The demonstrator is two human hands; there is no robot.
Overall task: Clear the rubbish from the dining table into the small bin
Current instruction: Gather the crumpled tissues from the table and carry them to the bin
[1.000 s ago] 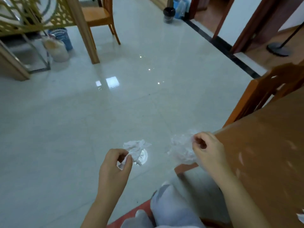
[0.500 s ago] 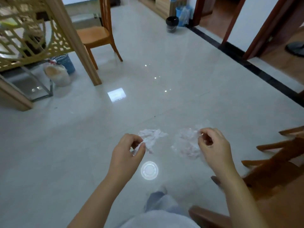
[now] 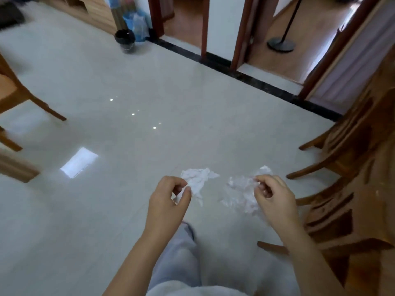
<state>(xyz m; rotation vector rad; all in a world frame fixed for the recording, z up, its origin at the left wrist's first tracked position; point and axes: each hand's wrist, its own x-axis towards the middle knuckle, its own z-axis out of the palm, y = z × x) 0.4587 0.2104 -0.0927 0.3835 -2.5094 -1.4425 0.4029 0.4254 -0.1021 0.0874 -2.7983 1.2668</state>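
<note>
Rubbish sits in both hands above the pale floor (image 3: 128, 86): the left hand (image 3: 168, 201) pinches a crumpled white tissue (image 3: 197, 178), the right hand (image 3: 273, 195) pinches a clear plastic wrapper (image 3: 239, 193). A small dark bin (image 3: 124, 37) stands at eleven o'clock, well apart.

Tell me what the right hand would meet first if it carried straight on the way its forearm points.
Nothing close: beyond the right hand and its crumpled plastic wrap lies bare floor, then probably the small black bin. Depth is unclear.
</note>
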